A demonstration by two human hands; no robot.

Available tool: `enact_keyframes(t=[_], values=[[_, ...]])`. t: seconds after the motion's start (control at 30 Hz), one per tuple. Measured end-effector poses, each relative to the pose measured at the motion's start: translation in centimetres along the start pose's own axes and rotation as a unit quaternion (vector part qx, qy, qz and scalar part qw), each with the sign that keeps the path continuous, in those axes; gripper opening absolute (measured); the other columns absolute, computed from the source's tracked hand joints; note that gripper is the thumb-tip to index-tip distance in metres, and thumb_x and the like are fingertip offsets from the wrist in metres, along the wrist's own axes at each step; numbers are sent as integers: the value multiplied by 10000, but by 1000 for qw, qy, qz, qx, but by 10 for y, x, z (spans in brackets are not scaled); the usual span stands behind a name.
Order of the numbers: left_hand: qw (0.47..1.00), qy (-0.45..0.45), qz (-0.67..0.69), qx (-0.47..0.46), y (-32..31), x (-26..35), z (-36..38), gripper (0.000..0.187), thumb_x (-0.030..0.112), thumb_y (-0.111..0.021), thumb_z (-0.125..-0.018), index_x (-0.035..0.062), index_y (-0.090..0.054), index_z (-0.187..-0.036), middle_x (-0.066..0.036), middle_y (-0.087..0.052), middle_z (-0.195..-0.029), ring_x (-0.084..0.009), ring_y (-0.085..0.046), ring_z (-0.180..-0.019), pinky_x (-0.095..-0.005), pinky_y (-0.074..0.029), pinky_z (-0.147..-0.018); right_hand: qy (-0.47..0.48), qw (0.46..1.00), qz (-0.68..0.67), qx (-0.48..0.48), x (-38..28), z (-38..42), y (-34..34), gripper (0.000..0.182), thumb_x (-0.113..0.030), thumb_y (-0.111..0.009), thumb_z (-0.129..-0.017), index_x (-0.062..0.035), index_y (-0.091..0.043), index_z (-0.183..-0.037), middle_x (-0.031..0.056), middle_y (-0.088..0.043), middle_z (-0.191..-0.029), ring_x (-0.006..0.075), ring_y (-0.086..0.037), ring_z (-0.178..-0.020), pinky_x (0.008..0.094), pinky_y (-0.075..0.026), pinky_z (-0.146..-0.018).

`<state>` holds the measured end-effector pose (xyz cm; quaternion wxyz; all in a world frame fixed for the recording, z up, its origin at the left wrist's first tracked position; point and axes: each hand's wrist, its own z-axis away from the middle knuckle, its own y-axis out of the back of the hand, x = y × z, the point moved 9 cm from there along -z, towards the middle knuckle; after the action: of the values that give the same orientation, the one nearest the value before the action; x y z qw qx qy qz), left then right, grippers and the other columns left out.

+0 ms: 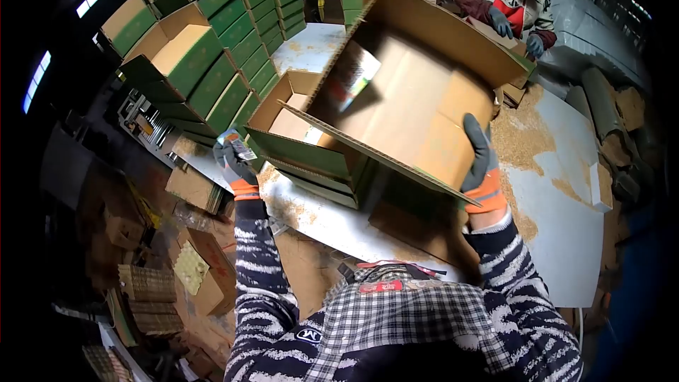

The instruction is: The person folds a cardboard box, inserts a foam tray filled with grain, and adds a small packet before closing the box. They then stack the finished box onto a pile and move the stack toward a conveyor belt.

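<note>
My right hand (483, 166), in a grey and orange glove, grips the end wall of a large open cardboard box (417, 85), tilted with its inside towards me. A colourful printed packet (356, 76) is inside the box near its left end. My left hand (237, 163), gloved the same way, holds a small printed packet (238, 145) between its fingers, left of the boxes. Between my hands, partly behind the tilted box, an open green box (300, 150) sits on top of other boxes.
Tall stacks of green boxes (244, 21) stand at the back left. A co-worker (506, 0) with gloved hands is at the back right. Brown crumbs lie on the pale table (559, 240). Cardboard and an egg tray (191, 269) lie low at the left.
</note>
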<state>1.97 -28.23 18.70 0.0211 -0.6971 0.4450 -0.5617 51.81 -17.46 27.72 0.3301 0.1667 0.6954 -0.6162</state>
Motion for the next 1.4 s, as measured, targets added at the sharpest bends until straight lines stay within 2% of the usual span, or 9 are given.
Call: enact_keyframes(t=[0.2,0.27,0.43,0.57,0.7,0.8,0.93,1.07,1.4], values=[[986,-15,-118,-113,87,-157,-33,341,232,-404,-1031,11,-519,-1263,-79,-595,-1170,-180,-562,-988,-288,-441,-876,64,989,95,97,133,-64,-62,855,-192,-859,-709,5,-366,-1380,130,-602,-1183,224,-616,-958,321,-512,-828],[797,-251,-539,-106,96,-144,-20,361,214,-481,-985,-40,-535,-1236,-145,-594,-1203,-242,-560,-1090,-332,-440,-968,-1,971,222,93,178,-94,-41,912,-314,-825,-745,-26,-307,-1439,157,-571,-1215,263,-580,-1046,369,-495,-862],[991,71,-95,62,68,-66,59,267,230,-537,-967,12,-608,-1102,-104,-653,-1011,-209,-628,-826,-327,-522,-738,-159,922,343,-83,152,-94,53,964,-561,-739,-737,-143,-303,-1488,123,-404,-1435,257,-393,-1296,408,-449,-939],[962,211,-176,11,88,-93,190,84,125,-593,-936,53,-549,-933,-93,-630,-922,-187,-623,-809,-336,-529,-723,-28,489,867,-90,87,15,200,1136,-632,-729,-649,-110,-212,-1513,225,-202,-1546,420,-206,-1417,495,-196,-1145],[941,295,-64,-152,26,-115,289,192,-75,-515,-833,67,-447,-942,-74,-578,-886,-173,-575,-737,-304,-509,-736,-137,298,924,-194,136,191,289,1044,-630,-671,-728,-145,-199,-1523,232,-152,-1556,455,-158,-1418,557,-163,-1127],[864,385,-136,-294,-69,-104,316,492,-107,-438,-753,54,-507,-1213,-104,-575,-1066,-162,-555,-940,-274,-475,-845,-124,304,916,-231,131,221,295,688,-436,-585,-877,-196,-333,-1471,144,-272,-1537,389,-281,-1387,510,-279,-1099],[675,-86,-334,-653,-232,-24,329,527,180,-717,-775,97,-567,-1273,-85,-554,-1306,-296,-519,-1156,-385,-429,-977,-33,390,889,-237,43,190,245,530,-347,-503,-926,-181,-416,-1422,99,-432,-1457,310,-468,-1286,402,-404,-1043],[600,-267,-401,-639,-316,-4,322,492,300,-743,-749,118,-608,-1186,-97,-584,-1231,-335,-521,-1116,-431,-442,-923,-24,379,915,-136,-78,131,170,395,-295,-479,-944,-254,-522,-1335,123,-678,-1029,293,-664,-871,374,-515,-752],[409,-289,-468,-728,-359,-58,351,344,448,-592,-861,138,-624,-1006,-89,-579,-946,-295,-568,-925,-406,-464,-774,330,373,866,-41,-54,182,179,407,-359,-650,-818,-201,-615,-1191,25,-581,-1249,241,-507,-1172,464,-329,-1030]])
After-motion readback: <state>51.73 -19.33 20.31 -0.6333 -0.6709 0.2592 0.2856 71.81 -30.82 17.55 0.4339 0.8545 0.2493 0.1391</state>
